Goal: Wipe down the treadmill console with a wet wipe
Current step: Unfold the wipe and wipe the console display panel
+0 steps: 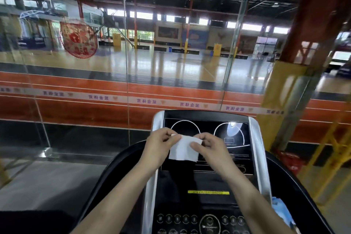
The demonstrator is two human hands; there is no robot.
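Note:
A white wet wipe [183,150] hangs partly unfolded between both hands, in front of the treadmill console [207,182]. My left hand [161,144] pinches its upper left corner. My right hand [209,146] pinches its upper right edge, thumb lying across the sheet. The console has a dark display with two white circular dials at the top, a yellow strip lower down, and a row of round buttons near the bottom. Silver rails [259,157] frame its sides.
A blue wipes pack [283,211] lies on the console's right side tray. Black handrails [106,173] curve away on both sides. A glass wall [125,62] stands just beyond the treadmill, with a sports hall behind it. A red and yellow pillar [296,81] rises at the right.

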